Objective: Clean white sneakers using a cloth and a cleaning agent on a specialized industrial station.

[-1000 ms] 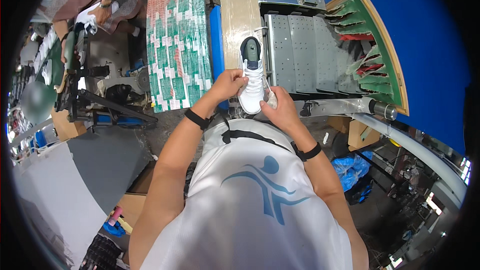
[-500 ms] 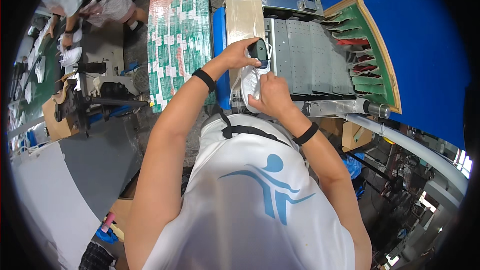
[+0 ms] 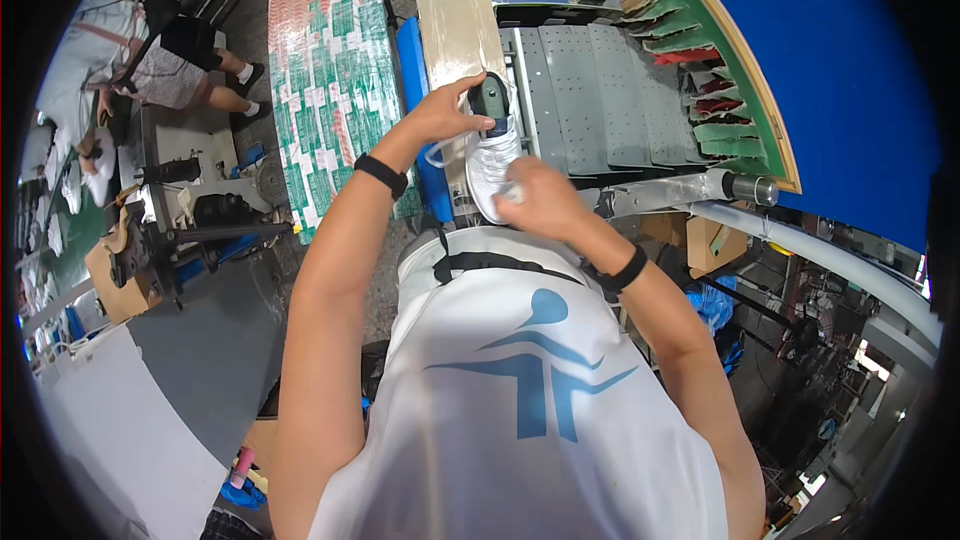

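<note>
A white lace-up sneaker (image 3: 490, 170) lies on a tan board in front of me, its toe toward my body. Its dark opening faces up, and a loose white lace loops out on the left. My left hand (image 3: 447, 113) grips the sneaker by the collar, thumb and forefinger spread along the opening. Beside the toe, my right hand (image 3: 545, 203) is closed, fingers curled and smeared by motion. Something whitish shows at its fingertips, too blurred to name.
The tan board (image 3: 457, 35) tops a narrow stand. Grey perforated conveyor plates (image 3: 600, 90) lie to the right, before a wood-framed opening with green flaps (image 3: 735, 90). A taped stack (image 3: 335, 90) stands left. Another person (image 3: 165, 65) works at the far left.
My right hand has shifted from the laces to beside the toe, uncovering more of the upper. My left hand keeps its grip. The whole view has turned slightly.
</note>
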`<state>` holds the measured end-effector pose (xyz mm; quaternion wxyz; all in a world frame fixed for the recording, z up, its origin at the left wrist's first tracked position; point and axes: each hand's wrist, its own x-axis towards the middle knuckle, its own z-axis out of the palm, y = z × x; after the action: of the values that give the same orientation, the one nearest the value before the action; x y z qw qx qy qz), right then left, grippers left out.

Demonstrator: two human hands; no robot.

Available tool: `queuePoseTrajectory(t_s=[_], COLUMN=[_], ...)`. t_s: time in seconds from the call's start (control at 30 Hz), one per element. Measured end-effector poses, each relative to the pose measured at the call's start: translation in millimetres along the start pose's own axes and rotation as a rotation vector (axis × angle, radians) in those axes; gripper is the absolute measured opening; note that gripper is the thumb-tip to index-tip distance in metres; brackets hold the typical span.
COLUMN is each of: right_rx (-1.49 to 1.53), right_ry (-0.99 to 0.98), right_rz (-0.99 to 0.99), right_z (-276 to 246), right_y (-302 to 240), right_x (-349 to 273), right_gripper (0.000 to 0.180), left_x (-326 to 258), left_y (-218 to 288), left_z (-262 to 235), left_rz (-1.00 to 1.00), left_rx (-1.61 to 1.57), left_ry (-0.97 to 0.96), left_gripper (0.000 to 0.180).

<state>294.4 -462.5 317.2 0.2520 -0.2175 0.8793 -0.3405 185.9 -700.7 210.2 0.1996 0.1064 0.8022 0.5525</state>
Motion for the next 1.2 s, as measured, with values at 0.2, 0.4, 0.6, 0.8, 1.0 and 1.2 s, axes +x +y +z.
queuePoseTrajectory(t_s=[0.2, 0.4, 0.6, 0.8, 1.0, 1.2], right_rx=[-0.049, -0.242, -0.077, -0.088, -0.181, -0.043], right_ry=[0.237, 0.151, -0.065, 0.289, 0.223, 0.182], right_rz=[0.158, 0.057, 0.276, 0.005, -0.025, 0.159], right_z=[-10, -26, -58, 2, 28, 32], right_y=[21, 35, -3, 27, 25, 5], right_x=[3, -34, -104, -10, -8, 19], right_gripper=[0.055, 0.058, 0.053, 0.057, 0.059, 0.063], left_x=[3, 2, -2, 4, 5, 12], left_y=[13, -1, 6, 10, -7, 2], left_z=[41, 49, 40, 47, 46, 48], left_rz=[0.013, -0.036, 0.023, -0.056, -0.034, -0.06], left_rx=[0.087, -0.186, -0.26, -0.222, -0.13, 0.077], left_ry=[0.175, 0.238, 0.243, 0.191, 0.222, 0.227], left_gripper=[0.11, 0.1, 0.092, 0.102, 0.106, 0.105])
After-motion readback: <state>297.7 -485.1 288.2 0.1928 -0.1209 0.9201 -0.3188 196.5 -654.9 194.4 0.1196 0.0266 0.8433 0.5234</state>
